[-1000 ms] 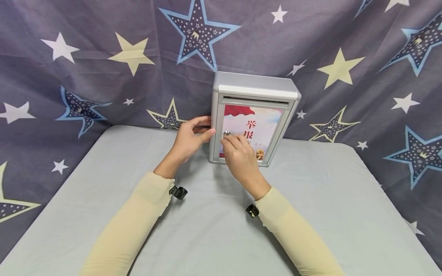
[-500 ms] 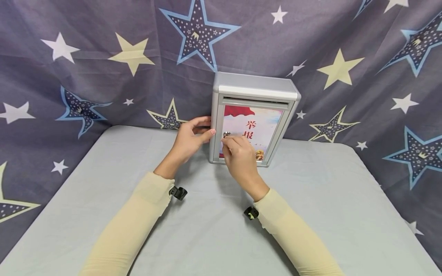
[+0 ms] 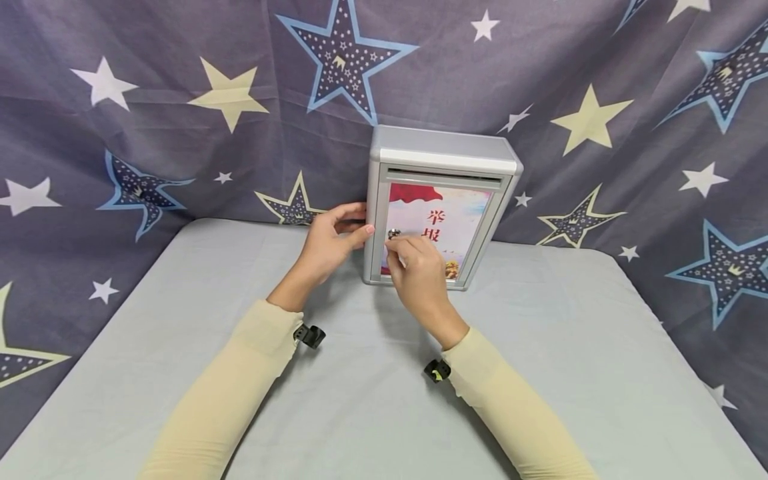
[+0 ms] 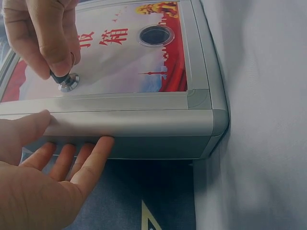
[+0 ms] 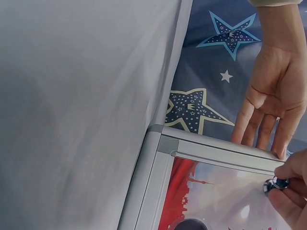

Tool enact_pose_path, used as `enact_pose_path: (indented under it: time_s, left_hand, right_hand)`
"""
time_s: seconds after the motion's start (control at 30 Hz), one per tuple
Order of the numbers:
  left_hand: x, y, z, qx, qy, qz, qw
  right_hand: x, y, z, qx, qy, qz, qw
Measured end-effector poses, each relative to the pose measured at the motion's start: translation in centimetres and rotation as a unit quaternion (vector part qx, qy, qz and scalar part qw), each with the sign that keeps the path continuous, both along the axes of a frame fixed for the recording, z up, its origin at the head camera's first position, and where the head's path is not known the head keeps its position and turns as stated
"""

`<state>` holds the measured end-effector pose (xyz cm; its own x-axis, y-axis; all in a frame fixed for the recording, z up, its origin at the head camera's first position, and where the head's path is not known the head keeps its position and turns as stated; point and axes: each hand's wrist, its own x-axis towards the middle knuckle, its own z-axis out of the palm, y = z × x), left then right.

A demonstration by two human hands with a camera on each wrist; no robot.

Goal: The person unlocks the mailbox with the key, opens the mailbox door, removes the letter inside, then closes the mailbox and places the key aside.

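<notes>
A silver-grey metal box stands upright, with a slot near its top and a printed front panel. My right hand pinches the dark head of a key between thumb and fingers, at the round chrome lock on the panel's left side. A thin ring shows beside those fingers in the left wrist view. My left hand touches the box's left side with nearly straight fingers, its thumb at the front edge. The key's blade is hidden.
The box stands at the back of a table with a pale grey cloth. Right behind it hangs a dark curtain printed with stars. A round dark window is set low in the panel. Each wrist carries a small black camera.
My right hand has turned slightly at the lock, and its wrist has shifted a little to the left and down. The left hand and the box have kept their places.
</notes>
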<state>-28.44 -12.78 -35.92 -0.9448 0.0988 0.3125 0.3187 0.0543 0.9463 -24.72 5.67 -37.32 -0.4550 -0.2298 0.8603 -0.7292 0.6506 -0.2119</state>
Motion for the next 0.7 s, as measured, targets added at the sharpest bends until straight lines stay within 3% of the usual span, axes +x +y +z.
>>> enact_pose_path:
  time_s: [0.7]
  left_hand:
    - [0.02, -0.06, -0.07, 0.002, -0.001, -0.003, 1.0000]
  right_hand:
    - [-0.20, -0.15, -0.17, -0.048, -0.026, 0.007, 0.9985]
